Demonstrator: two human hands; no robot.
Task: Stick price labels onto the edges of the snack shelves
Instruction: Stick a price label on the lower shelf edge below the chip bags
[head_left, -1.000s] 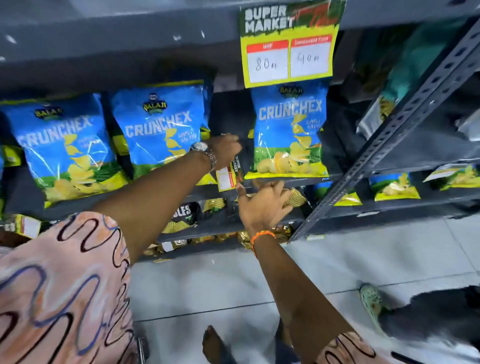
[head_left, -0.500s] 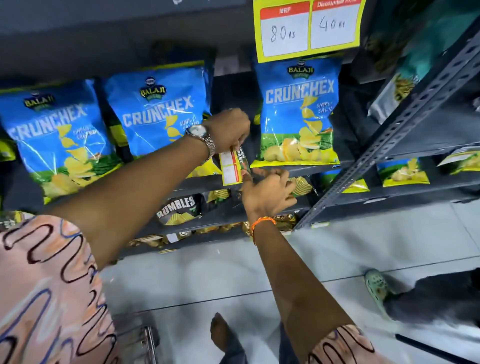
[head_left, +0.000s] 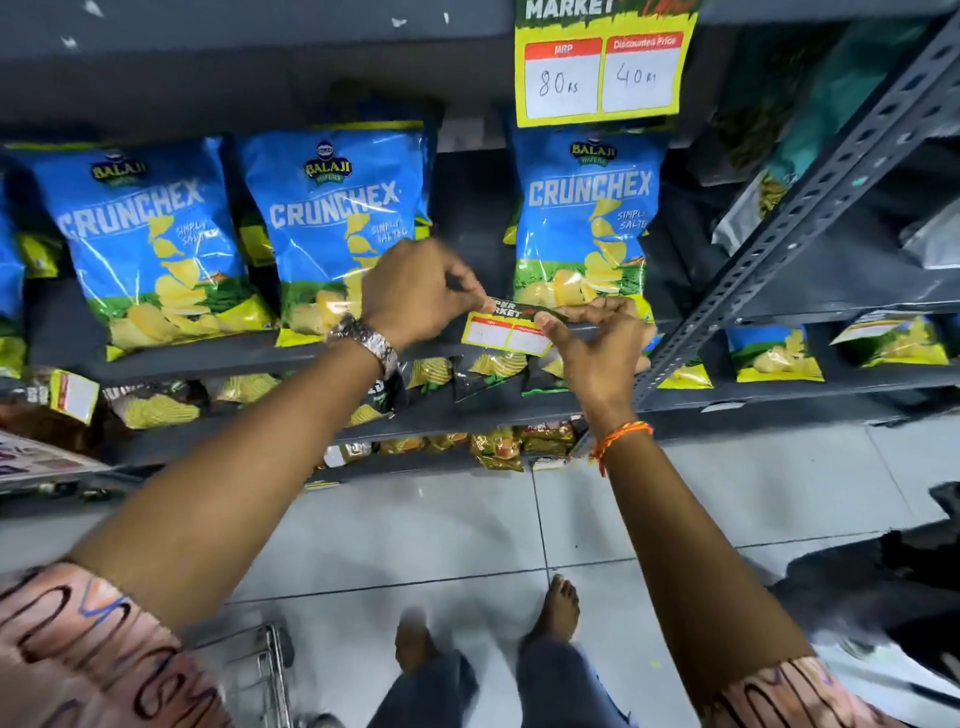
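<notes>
A small yellow price label (head_left: 506, 332) with two blank white boxes is held flat between both hands, just in front of the grey shelf edge (head_left: 208, 358) under the blue Crunchex bags (head_left: 332, 218). My left hand (head_left: 415, 296), with a wristwatch, pinches the label's upper left corner. My right hand (head_left: 597, 338), with an orange thread on the wrist, grips its right end with thumb and fingers. A bigger label (head_left: 600, 67) reading 80 and 40 hangs stuck on the shelf edge above.
A perforated grey upright (head_left: 810, 208) slants at the right. Lower shelves hold dark and yellow snack packs (head_left: 488, 369). Another small label (head_left: 72, 395) sits at the left. A cart's wire rim (head_left: 270, 670) and my bare feet are on the tiled floor.
The label turned from hanging upright in my left hand to lying level between both hands. My right hand rose from the lower shelf and took hold of its right end.
</notes>
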